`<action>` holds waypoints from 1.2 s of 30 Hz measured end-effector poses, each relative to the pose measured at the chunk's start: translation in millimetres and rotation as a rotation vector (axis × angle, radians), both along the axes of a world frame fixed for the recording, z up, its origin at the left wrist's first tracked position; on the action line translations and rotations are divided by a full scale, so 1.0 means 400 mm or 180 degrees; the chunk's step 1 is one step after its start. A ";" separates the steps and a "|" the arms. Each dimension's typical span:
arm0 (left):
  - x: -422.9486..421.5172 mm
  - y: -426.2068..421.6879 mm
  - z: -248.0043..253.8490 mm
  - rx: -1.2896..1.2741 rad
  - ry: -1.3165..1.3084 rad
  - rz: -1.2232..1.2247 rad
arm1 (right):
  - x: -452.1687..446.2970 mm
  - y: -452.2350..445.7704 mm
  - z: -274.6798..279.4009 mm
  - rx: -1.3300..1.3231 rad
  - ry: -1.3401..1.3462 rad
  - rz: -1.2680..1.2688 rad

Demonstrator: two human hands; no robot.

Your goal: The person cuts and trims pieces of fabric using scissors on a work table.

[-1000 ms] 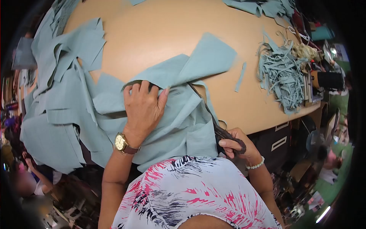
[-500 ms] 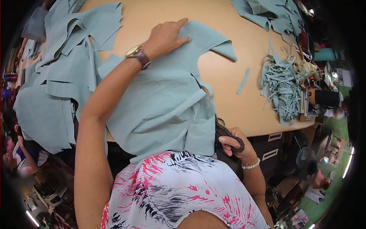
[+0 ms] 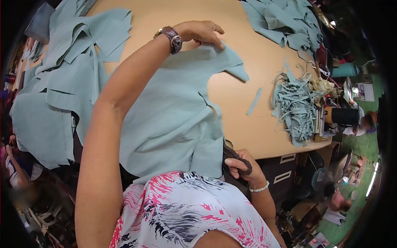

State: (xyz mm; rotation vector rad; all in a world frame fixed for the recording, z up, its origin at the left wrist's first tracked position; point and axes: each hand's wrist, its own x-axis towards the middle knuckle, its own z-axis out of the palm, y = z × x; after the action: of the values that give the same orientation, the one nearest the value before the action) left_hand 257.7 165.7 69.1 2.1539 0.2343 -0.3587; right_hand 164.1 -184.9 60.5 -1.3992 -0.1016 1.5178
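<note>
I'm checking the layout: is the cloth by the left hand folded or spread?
Mostly spread: the cloth lies broad across the table, with creases near the scissors.

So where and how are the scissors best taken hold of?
Probably by the scissors' dark handles, coming from the person's right: they stick out past the cloth's right edge, where the right hand grips them, while the blade end can't be made out.

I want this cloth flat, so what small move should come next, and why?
Probably draw the left hand back toward you, smoothing the cloth: that hand is at its far edge, while creases show nearer the scissors in your right hand.
</note>
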 end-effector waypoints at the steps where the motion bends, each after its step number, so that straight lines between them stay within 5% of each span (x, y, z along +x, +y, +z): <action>1: -0.002 -0.002 0.001 -0.0093 -0.0213 -0.0026 | 0.001 -0.001 0.000 -0.0005 0.0012 -0.0014; 6: 0.005 0.007 0.016 -0.1312 -0.0478 -0.0686 | 0.004 0.004 0.000 0.0032 0.0089 -0.0034; 16: 0.020 -0.013 0.084 -0.1030 -0.1465 -0.0902 | 0.011 0.002 -0.006 -0.0012 0.0196 -0.0046; 25: 0.136 0.016 -0.035 0.0441 -0.1404 -0.1039 | 0.011 0.000 -0.010 0.0005 0.0106 -0.0002; 28: 0.123 0.021 -0.134 0.3577 -0.3057 -0.0701 | 0.008 0.011 0.001 -0.0015 0.0121 -0.0092; 31: 0.000 -0.018 -0.064 0.2413 -0.3271 -0.0635 | 0.009 0.007 -0.006 0.0023 0.0174 -0.0100; 36: -0.224 -0.004 -0.167 0.2346 -0.2326 -0.0796 | 0.013 0.006 -0.011 -0.0096 0.0036 -0.0031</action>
State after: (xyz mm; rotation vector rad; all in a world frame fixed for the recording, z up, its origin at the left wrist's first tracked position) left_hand 168.2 164.0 2.2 2.8766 -0.3837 0.4669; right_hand 169.2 -182.6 56.2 -1.4129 -0.0650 1.5249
